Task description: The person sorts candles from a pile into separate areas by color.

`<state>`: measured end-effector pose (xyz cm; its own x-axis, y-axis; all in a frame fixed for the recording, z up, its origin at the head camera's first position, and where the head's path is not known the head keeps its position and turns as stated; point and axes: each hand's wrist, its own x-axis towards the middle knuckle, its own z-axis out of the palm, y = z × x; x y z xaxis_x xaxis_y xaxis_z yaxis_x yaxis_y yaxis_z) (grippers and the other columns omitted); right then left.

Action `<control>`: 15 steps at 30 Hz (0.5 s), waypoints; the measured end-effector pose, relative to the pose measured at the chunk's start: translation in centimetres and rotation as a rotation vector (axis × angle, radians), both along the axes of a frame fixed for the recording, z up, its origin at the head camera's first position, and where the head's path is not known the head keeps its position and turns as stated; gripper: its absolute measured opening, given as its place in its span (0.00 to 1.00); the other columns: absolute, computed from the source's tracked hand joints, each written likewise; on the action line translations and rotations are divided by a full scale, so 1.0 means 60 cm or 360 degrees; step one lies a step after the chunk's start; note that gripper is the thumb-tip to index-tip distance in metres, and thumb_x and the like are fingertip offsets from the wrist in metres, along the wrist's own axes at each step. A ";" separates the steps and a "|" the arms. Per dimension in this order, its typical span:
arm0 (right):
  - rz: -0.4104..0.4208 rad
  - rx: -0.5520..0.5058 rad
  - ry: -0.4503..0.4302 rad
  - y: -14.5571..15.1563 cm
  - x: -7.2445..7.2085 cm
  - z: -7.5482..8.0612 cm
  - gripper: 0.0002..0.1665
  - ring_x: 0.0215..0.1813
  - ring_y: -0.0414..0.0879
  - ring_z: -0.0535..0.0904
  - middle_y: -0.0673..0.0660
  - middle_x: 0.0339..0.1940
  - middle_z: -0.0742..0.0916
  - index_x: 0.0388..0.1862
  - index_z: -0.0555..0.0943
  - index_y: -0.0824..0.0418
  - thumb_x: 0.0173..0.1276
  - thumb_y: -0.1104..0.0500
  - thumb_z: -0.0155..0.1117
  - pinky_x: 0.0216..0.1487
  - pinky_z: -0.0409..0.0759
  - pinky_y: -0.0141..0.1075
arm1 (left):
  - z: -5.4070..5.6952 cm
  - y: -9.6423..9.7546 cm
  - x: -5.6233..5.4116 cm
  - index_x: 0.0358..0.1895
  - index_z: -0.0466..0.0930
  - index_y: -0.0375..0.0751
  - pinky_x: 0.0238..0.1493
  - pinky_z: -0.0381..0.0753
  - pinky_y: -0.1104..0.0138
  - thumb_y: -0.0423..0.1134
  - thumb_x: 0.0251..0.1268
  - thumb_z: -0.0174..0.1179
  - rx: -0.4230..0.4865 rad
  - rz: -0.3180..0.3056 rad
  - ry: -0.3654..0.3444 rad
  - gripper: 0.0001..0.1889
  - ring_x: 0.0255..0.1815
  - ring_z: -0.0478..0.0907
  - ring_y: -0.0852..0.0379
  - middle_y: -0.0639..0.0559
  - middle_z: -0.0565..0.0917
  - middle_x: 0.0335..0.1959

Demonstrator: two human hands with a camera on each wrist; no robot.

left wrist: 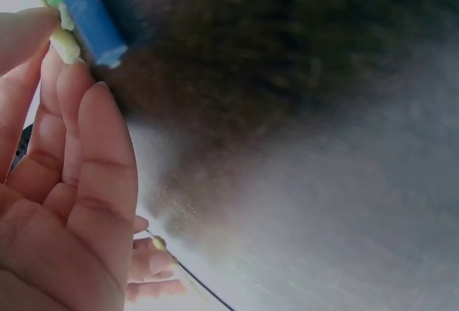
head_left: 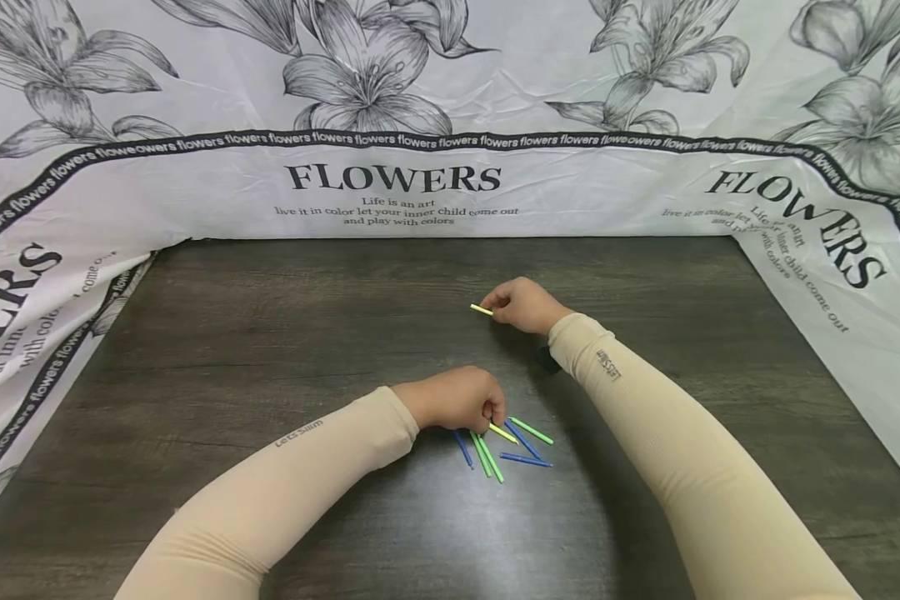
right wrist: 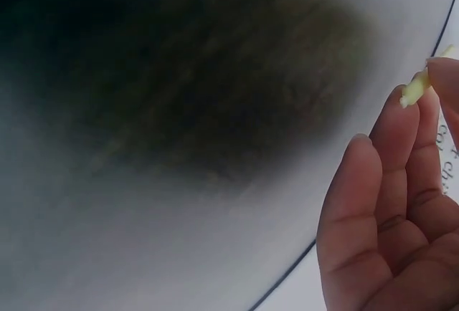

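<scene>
In the head view my right hand (head_left: 527, 305) pinches a thin yellow candle (head_left: 482, 309) between thumb and fingertips, at the far middle of the table. The right wrist view shows the waxy end of this yellow candle (right wrist: 412, 93) poking out of the pinch. Nearer, my left hand (head_left: 457, 398) pinches another yellow candle (head_left: 504, 433) at the pile. Around its fingertips lie several loose candles, among them a green candle (head_left: 531, 430), a blue candle (head_left: 526, 460) and another blue candle (head_left: 462, 448). A blue candle (left wrist: 90, 17) is close to the left fingertips in the left wrist view.
The dark wood-look tabletop (head_left: 270, 333) carries the candles. A white cloth (head_left: 600, 196) printed with flowers and lettering hangs along the back and both sides. Something small and black (head_left: 547, 360) sits under the right wrist.
</scene>
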<state>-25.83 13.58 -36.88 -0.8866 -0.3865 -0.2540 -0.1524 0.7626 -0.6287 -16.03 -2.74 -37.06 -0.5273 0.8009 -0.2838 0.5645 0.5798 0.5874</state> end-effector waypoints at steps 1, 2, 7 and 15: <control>-0.0005 0.0008 0.0003 -0.001 -0.002 -0.002 0.16 0.48 0.51 0.78 0.61 0.52 0.84 0.55 0.82 0.62 0.70 0.66 0.57 0.45 0.75 0.41 | -0.001 0.000 0.000 0.32 0.85 0.41 0.33 0.70 0.73 0.23 0.53 0.61 0.0004 0.0001 -0.0005 0.10 0.28 0.69 0.64 0.55 0.80 0.28; -0.0010 0.0015 0.0004 -0.002 -0.005 -0.003 0.16 0.47 0.51 0.78 0.61 0.53 0.84 0.55 0.82 0.62 0.70 0.66 0.57 0.45 0.75 0.41 | -0.001 0.000 0.000 0.32 0.85 0.41 0.33 0.70 0.73 0.22 0.53 0.61 0.0009 0.0003 -0.0009 0.10 0.28 0.69 0.64 0.54 0.80 0.28; -0.0005 0.0046 0.0004 -0.007 -0.014 -0.008 0.16 0.50 0.52 0.79 0.62 0.54 0.83 0.55 0.81 0.62 0.70 0.66 0.56 0.47 0.76 0.43 | -0.004 0.000 -0.001 0.31 0.85 0.41 0.32 0.69 0.73 0.22 0.52 0.61 0.0021 0.0001 0.0001 0.10 0.28 0.69 0.64 0.51 0.81 0.28; -0.0013 0.0095 0.0011 -0.013 -0.027 -0.009 0.16 0.52 0.53 0.77 0.61 0.51 0.83 0.54 0.82 0.63 0.69 0.67 0.58 0.51 0.76 0.45 | -0.005 0.001 -0.002 0.31 0.85 0.42 0.32 0.68 0.74 0.22 0.52 0.61 0.0010 -0.0004 0.0026 0.11 0.28 0.68 0.64 0.57 0.77 0.25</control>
<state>-27.44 12.80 -37.44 -0.8914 -0.3639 -0.2702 -0.1505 0.7999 -0.5810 -16.13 -2.67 -37.37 -0.5298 0.8039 -0.2702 0.5756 0.5748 0.5816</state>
